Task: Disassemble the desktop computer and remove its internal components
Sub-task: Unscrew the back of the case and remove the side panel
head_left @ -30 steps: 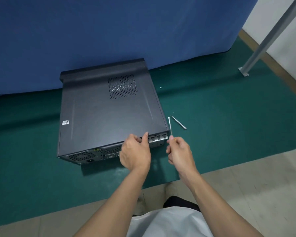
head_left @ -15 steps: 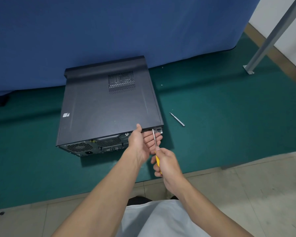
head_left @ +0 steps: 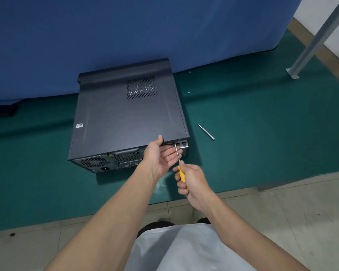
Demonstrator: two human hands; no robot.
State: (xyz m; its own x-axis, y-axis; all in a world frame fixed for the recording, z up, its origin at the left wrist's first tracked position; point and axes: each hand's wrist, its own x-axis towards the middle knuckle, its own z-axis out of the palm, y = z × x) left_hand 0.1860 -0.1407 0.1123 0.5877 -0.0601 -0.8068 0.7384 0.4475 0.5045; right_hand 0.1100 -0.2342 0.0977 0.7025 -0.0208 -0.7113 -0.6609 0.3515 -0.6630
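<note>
Right hand [head_left: 194, 180] has its fingers curled round the yellow handle of a screwdriver [head_left: 182, 175], whose shaft points toward 12 o'clock and meets the rear panel of the computer [head_left: 125, 118] near that panel's 3 o'clock corner. Left hand [head_left: 160, 155] lies at 10 o'clock of the right one, thumb tip on the rear edge of the lid, fingers stretched nearly straight across the rear panel behind the shaft, gripping nothing. The computer lies flat on a green mat [head_left: 262, 153] at 12 o'clock of the person, lid on, vent [head_left: 142, 88] toward its far end and a sticker [head_left: 79, 125] at its 9 o'clock edge. A slim metal rod [head_left: 206, 132] lies on the mat at 3 o'clock, near the computer but not touching it. A blue curtain [head_left: 125, 36] hangs beyond, and a grey post [head_left: 317, 38] stands at 2 o'clock.
</note>
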